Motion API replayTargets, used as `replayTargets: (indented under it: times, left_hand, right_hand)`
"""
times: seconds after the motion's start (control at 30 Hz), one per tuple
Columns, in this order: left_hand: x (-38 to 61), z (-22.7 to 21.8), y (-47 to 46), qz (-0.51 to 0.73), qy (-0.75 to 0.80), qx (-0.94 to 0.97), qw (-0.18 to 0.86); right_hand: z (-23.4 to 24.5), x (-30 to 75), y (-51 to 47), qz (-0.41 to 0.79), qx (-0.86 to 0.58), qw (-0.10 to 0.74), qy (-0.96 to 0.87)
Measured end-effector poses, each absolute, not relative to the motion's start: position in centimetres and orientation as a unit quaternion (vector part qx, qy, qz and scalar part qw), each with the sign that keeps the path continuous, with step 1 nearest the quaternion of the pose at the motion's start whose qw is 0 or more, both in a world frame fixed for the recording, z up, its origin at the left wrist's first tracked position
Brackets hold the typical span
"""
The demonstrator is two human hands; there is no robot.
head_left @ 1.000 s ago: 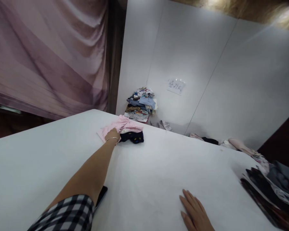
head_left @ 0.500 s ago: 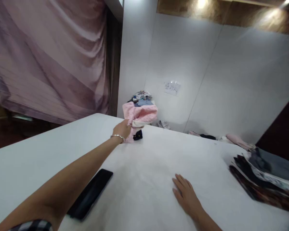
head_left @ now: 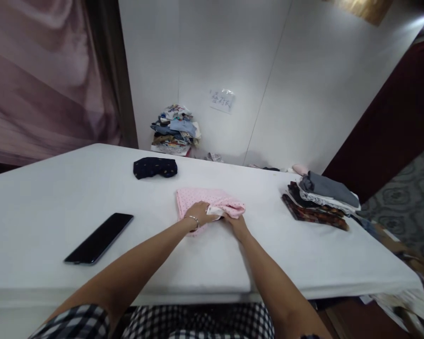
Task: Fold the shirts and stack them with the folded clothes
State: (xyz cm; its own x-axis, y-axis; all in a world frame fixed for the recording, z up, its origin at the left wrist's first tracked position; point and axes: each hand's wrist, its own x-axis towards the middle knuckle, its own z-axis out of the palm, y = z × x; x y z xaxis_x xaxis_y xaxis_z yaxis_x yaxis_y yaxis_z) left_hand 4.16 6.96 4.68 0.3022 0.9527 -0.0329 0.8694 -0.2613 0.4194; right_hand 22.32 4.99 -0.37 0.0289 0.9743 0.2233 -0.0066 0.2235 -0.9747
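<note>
While hands [head_left: 200, 213] [head_left: 238, 227] hold pink fabric [head_left: 204, 195], navy cloth [head_left: 155, 167] beyond, phone [head_left: 99, 238] at left

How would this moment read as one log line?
left hand: on pink cloth; right hand: on pink cloth; dark cloth, phone: on table

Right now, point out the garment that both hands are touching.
The pink dotted garment at centre: left hand and right hand are both on it. The navy patterned garment farther back and the folded clothes stack at right touch neither hand.
</note>
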Motion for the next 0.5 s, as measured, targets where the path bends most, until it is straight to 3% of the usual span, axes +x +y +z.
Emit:
replayTargets:
  times: [0.23, 0.5]
  left_hand:
    - [2.2, 4.3, 8.6, 0.101, 0.586, 0.772, 0.224]
    - [4.1, 4.2, 8.6, 0.128, 0.652, 0.735, 0.135]
  right_hand:
    - [-2.3, 23.8, 6.8, 0.547, -0.327, 0.622, -0.454]
    - [-3.0, 23.9, 7.9, 0.669, -0.24, 0.618, -0.335]
